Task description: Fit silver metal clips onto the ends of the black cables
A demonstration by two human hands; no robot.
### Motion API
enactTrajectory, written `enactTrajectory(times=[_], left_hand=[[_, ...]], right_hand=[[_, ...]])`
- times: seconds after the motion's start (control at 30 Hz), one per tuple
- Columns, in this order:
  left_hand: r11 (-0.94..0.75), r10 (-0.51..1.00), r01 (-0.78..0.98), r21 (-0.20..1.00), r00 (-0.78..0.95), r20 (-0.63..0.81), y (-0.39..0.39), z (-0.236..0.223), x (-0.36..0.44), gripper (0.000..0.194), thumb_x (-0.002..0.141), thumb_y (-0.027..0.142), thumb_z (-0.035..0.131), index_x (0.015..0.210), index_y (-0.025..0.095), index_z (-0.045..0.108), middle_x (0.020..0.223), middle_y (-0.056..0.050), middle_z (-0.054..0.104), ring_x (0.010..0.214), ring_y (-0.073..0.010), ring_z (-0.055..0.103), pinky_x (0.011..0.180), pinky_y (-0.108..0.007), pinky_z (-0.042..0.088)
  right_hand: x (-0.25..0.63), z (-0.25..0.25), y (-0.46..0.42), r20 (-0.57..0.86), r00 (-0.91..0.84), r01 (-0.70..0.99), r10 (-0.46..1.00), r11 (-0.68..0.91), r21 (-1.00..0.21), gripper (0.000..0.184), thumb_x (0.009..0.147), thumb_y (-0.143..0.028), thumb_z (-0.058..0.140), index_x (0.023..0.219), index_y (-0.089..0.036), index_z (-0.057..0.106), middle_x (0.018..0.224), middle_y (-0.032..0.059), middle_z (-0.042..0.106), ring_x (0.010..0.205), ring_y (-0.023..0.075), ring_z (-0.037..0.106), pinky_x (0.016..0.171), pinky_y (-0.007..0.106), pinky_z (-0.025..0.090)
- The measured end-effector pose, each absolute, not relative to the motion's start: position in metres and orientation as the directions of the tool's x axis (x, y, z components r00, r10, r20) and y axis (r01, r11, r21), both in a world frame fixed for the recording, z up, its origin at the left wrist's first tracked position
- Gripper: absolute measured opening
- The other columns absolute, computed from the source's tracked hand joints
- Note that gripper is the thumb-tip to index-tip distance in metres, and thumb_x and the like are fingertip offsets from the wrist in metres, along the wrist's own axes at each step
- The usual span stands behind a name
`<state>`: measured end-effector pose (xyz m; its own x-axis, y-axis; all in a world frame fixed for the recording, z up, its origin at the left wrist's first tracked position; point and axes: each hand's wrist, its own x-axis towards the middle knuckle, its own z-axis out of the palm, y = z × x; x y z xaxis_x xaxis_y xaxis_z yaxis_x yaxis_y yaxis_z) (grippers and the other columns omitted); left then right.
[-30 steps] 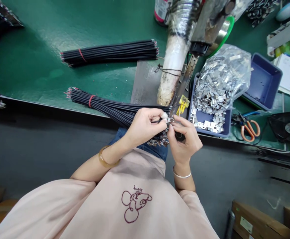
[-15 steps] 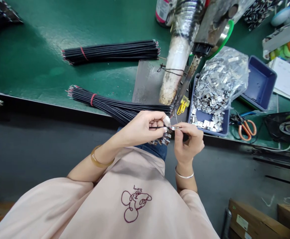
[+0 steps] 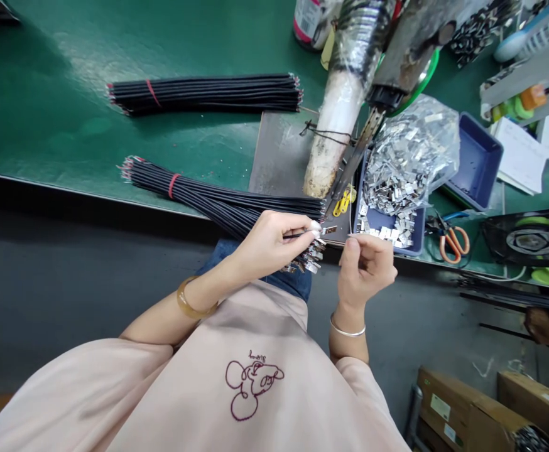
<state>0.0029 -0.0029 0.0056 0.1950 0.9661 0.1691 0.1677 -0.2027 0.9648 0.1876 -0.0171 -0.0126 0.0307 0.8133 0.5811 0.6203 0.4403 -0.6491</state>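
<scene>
Head view, left grip [image 3: 279,243] pinching wire [image 3: 294,236], right grip [image 3: 367,263] pinching thin strand [image 3: 350,218], tube [image 3: 330,119] and tray [image 3: 418,231] beyond

Your left hand [image 3: 279,243] is hiding part of the black wire bundle [image 3: 220,202], and the metal tips [image 3: 312,258] at about 4 o'clock from that hand are kinda too blurry to make out. Whatever's at your right hand's [image 3: 366,270] fingertips is too thin to tell. Your bottle [image 3: 308,24] at 12 is chopped by the top edge, your cardboard boxes [image 3: 460,411] at 4 by the bottom.
</scene>
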Motion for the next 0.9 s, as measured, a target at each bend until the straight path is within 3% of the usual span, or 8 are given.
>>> enactTrajectory(times=[0.13, 0.23, 0.3, 0.43, 0.5, 0.6, 0.73, 0.9], left_hand=[[-0.114, 0.96, 0.134, 0.984, 0.268, 0.075, 0.0, 0.007, -0.003, 0.026, 0.092, 0.023, 0.055, 0.073, 0.012, 0.067, 0.057, 0.003, 0.047, 0.053, -0.0074, 0.035, 0.05, -0.023, 0.026], [-0.068, 0.951, 0.108, 0.992, 0.307, 0.032, 0.002, 0.009, -0.006, 0.026, 0.092, 0.025, 0.055, 0.071, 0.013, 0.065, 0.055, 0.003, 0.048, 0.052, -0.0082, 0.038, 0.051, -0.023, 0.028], [-0.058, 0.946, 0.108, 0.992, 0.324, 0.02, 0.002, 0.009, -0.007, 0.023, 0.09, 0.024, 0.056, 0.073, 0.012, 0.066, 0.055, 0.003, 0.046, 0.052, -0.008, 0.036, 0.051, -0.023, 0.027], [-0.071, 0.932, 0.107, 0.992, 0.361, 0.028, 0.001, 0.008, -0.006, 0.019, 0.087, 0.024, 0.061, 0.076, 0.011, 0.07, 0.055, 0.005, 0.04, 0.053, -0.007, 0.029, 0.05, -0.022, 0.024], [-0.067, 0.941, 0.091, 0.994, 0.338, 0.032, -0.001, 0.008, -0.003, 0.018, 0.085, 0.025, 0.064, 0.078, 0.011, 0.073, 0.056, 0.005, 0.043, 0.054, -0.0068, 0.03, 0.05, -0.021, 0.025], [-0.036, 0.969, 0.078, 0.996, 0.247, 0.016, -0.004, 0.008, 0.004, 0.015, 0.081, 0.021, 0.065, 0.078, 0.01, 0.074, 0.059, 0.003, 0.048, 0.055, -0.0066, 0.034, 0.05, -0.02, 0.027], [-0.012, 0.988, 0.065, 0.998, 0.155, 0.002, -0.004, 0.011, 0.01, 0.014, 0.08, 0.018, 0.064, 0.074, 0.01, 0.072, 0.056, 0.005, 0.042, 0.054, -0.0059, 0.029, 0.049, -0.02, 0.025], [-0.014, 0.988, 0.082, 0.997, 0.154, 0.001, -0.001, 0.012, 0.011, 0.019, 0.086, 0.024, 0.061, 0.074, 0.011, 0.069, 0.061, 0.003, 0.045, 0.056, -0.0064, 0.031, 0.05, -0.021, 0.024]], right_hand=[[0.187, -0.009, -0.015, 0.626, -0.236, 0.724, 0.743, 0.564, -0.397, 0.017, 0.089, -0.024, 0.073, 0.105, -0.024, 0.067, 0.053, -0.0115, 0.051, 0.04, 0.0047, 0.041, 0.047, 0.02, 0.038], [0.182, -0.011, -0.011, 0.63, -0.331, 0.73, 0.703, 0.614, -0.302, 0.009, 0.092, -0.023, 0.068, 0.101, -0.022, 0.067, 0.053, -0.0094, 0.055, 0.042, 0.0056, 0.045, 0.05, 0.021, 0.039], [0.18, -0.012, -0.01, 0.591, -0.295, 0.722, 0.75, 0.581, -0.376, 0.005, 0.095, -0.023, 0.063, 0.096, -0.021, 0.066, 0.058, -0.0074, 0.059, 0.043, 0.0055, 0.046, 0.05, 0.021, 0.038], [0.182, -0.009, -0.012, 0.287, -0.204, 0.54, 0.936, 0.352, -0.764, 0.015, 0.097, -0.032, 0.057, 0.09, -0.02, 0.061, 0.054, -0.0104, 0.047, 0.04, 0.0044, 0.037, 0.042, 0.019, 0.028], [0.185, -0.007, -0.013, 0.204, -0.179, 0.447, 0.963, 0.264, -0.855, 0.02, 0.096, -0.037, 0.059, 0.085, -0.02, 0.06, 0.053, -0.0107, 0.044, 0.04, 0.0043, 0.035, 0.039, 0.019, 0.026], [0.187, -0.005, -0.013, 0.336, -0.022, 0.415, 0.942, 0.315, -0.854, 0.02, 0.094, -0.039, 0.06, 0.087, -0.02, 0.062, 0.056, -0.0088, 0.048, 0.04, 0.0055, 0.041, 0.039, 0.02, 0.031], [0.185, -0.006, -0.013, 0.555, 0.2, 0.364, 0.808, 0.464, -0.807, 0.014, 0.097, -0.026, 0.055, 0.111, -0.024, 0.056, 0.065, -0.0068, 0.064, 0.038, 0.0074, 0.052, 0.039, 0.021, 0.04], [0.18, -0.012, -0.013, 0.602, 0.067, 0.481, 0.796, 0.502, -0.718, 0.012, 0.094, -0.016, 0.061, 0.104, -0.023, 0.06, 0.1, 0.0016, 0.078, 0.082, 0.017, 0.079, 0.069, 0.03, 0.065]])
